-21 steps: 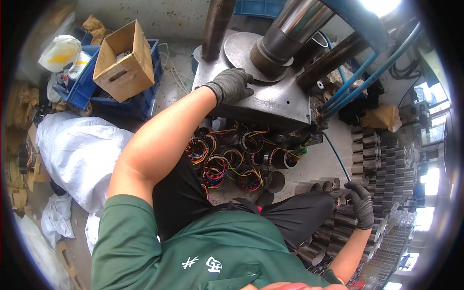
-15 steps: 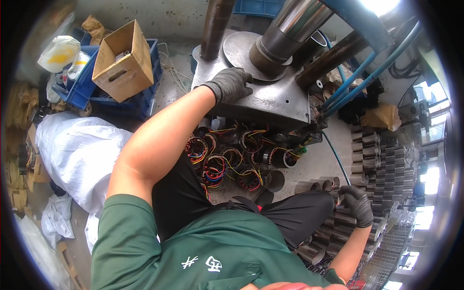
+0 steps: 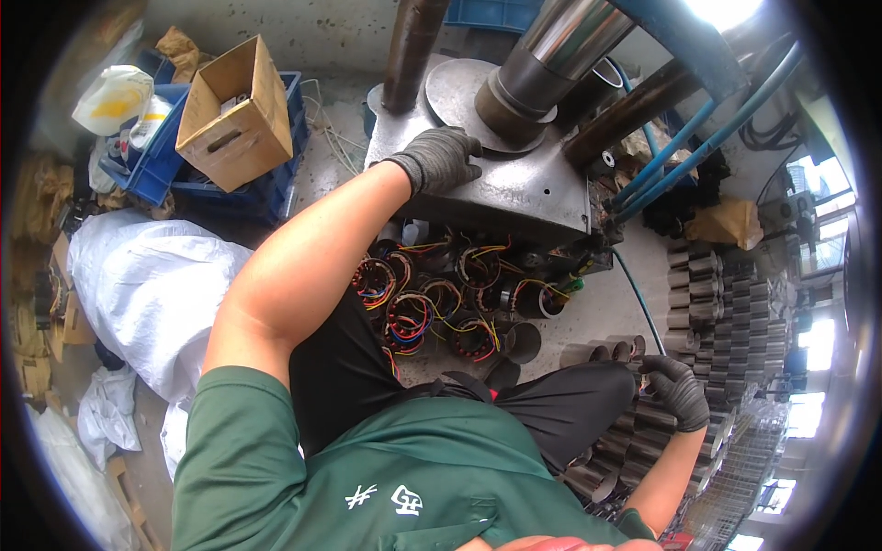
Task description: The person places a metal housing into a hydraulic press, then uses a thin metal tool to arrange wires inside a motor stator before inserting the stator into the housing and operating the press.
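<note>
Green shirt point(image 3: 450, 441), white lettering point(image 3: 406, 500), left hand point(image 3: 435, 162) on press point(image 3: 514, 195)

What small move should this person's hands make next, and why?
Probably ease the dark-grey-gloved left hand back a little: it appears near the edge of the flat, round grey metal disc, close to the dark cylindrical metal collar below the shiny steel column, where it might get pinched.

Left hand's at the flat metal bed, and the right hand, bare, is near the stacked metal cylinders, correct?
Not bare: the head view shows the right hand wearing a dark glove near the stacked metal cylinders. The left hand is at the flat metal bed.
</note>
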The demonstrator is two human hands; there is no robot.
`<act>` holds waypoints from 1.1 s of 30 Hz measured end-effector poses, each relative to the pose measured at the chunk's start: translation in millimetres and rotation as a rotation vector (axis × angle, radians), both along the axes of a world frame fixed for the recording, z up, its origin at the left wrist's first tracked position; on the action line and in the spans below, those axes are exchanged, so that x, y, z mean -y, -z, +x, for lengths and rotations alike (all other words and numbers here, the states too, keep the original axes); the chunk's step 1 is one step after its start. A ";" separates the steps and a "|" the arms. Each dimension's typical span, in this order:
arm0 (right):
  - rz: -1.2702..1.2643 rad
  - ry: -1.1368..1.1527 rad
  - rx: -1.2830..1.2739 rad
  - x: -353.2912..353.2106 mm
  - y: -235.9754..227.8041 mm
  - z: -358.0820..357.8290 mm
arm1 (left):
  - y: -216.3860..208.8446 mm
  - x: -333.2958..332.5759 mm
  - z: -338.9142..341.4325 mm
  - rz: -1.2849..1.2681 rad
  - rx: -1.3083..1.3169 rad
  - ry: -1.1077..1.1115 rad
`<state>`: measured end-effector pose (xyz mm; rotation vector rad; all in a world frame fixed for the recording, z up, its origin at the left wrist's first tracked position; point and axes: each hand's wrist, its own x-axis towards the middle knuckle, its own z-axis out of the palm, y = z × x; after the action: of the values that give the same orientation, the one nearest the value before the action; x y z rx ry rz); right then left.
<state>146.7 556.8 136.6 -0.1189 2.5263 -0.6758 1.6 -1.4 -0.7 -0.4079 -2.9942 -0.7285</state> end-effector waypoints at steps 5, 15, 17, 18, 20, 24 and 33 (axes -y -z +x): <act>-0.255 0.236 -0.199 12.1 -0.7 0.8 | 6.2 4.2 -2.2 0.027 -0.023 0.011; -0.033 0.169 -0.051 7.8 -6.3 2.7 | -3.2 -0.1 0.6 0.016 0.012 0.012; -0.032 0.122 -0.017 0.1 1.3 2.1 | -1.6 0.2 -0.1 0.012 0.033 -0.007; -0.033 0.072 0.016 1.8 2.0 1.0 | -1.9 0.4 0.0 0.012 0.032 -0.007; -0.085 0.154 -0.013 9.3 -4.0 3.2 | -2.3 0.9 0.6 0.006 0.025 0.000; -0.091 0.166 -0.078 7.3 -3.2 3.5 | -2.4 0.6 -1.1 0.023 0.028 0.011; -0.185 0.205 -0.158 2.1 -7.0 -4.9 | -1.8 -1.0 -1.4 -0.002 0.010 0.008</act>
<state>141.8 554.7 143.6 0.0245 2.6460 -1.0181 0.1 -0.4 1.0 -0.4178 -3.0047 -0.7308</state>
